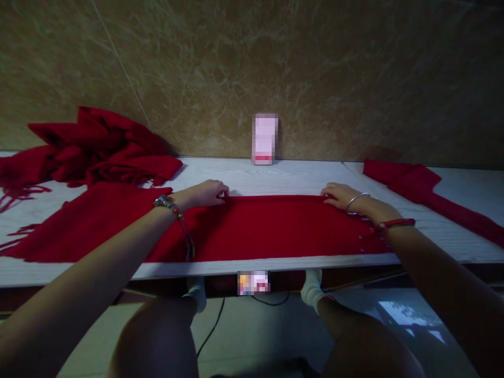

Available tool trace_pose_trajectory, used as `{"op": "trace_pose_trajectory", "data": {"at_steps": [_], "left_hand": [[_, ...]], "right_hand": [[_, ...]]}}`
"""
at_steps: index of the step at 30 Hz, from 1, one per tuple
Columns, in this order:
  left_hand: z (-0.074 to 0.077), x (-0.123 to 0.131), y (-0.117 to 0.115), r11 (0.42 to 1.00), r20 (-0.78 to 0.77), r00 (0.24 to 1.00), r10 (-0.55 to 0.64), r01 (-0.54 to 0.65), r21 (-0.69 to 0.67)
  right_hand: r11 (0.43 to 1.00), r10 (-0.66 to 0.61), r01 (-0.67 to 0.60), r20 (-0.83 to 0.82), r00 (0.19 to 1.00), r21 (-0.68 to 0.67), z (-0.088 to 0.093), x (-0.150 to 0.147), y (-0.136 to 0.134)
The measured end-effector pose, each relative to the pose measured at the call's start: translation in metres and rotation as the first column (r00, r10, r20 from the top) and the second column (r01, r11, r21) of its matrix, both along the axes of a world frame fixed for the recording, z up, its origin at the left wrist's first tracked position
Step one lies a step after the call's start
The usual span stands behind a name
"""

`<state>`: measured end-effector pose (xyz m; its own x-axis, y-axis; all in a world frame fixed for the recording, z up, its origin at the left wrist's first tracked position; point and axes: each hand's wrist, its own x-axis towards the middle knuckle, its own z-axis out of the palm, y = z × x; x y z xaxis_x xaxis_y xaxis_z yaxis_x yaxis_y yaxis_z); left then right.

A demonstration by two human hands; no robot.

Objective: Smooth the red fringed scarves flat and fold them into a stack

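A red fringed scarf (271, 231) lies spread lengthwise across the white wood-grain table, its far edge running straight between my two hands. My left hand (207, 193) pinches that far edge left of the middle, fingers closed on the cloth. At the right part of the same edge, my right hand (338, 196) also has its fingers closed on the fabric. Fringe shows at the scarf's left end, and some strands lie below my right wrist. Beaded and cord bracelets hang on my left wrist; a silver bangle and a red cord circle the right.
A crumpled pile of red fringed cloth (114, 149) sits at the back left. Folded red cloth (417, 184) lies at the right. A blurred pink box-shaped item (265, 139) leans against the brown marbled wall (315, 68). Below the table (299, 176) are my legs and a black cable.
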<state>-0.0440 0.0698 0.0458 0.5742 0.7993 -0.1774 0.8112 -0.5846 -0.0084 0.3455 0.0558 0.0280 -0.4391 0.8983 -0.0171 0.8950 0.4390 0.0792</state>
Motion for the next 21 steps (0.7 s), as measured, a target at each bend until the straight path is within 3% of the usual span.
{"op": "trace_pose_trajectory", "data": {"at_steps": [3,6,13,16,21], "left_hand": [[0.003,-0.008,-0.006,0.995,0.012,0.998,-0.066,0.065,0.071],[-0.004,-0.014,-0.024,0.99,0.039,0.996,-0.076,0.071,0.119],[-0.03,-0.021,-0.073,0.954,0.008,0.997,-0.071,0.066,0.293],[-0.033,-0.024,-0.081,0.939,0.072,0.995,-0.068,0.039,0.341],[-0.047,-0.026,-0.083,0.944,0.215,0.973,0.088,-0.151,0.295]], "right_hand": [[1.0,0.007,-0.007,0.001,1.0,0.018,0.009,0.008,-0.014],[0.999,0.004,-0.004,0.001,1.0,0.054,0.01,0.02,-0.042],[0.996,0.027,-0.025,-0.022,0.999,0.089,-0.021,0.034,-0.109],[0.996,0.008,-0.005,-0.028,1.0,0.088,-0.027,0.031,-0.114],[0.994,0.007,-0.009,0.013,1.0,0.111,-0.024,0.022,-0.105]]}}
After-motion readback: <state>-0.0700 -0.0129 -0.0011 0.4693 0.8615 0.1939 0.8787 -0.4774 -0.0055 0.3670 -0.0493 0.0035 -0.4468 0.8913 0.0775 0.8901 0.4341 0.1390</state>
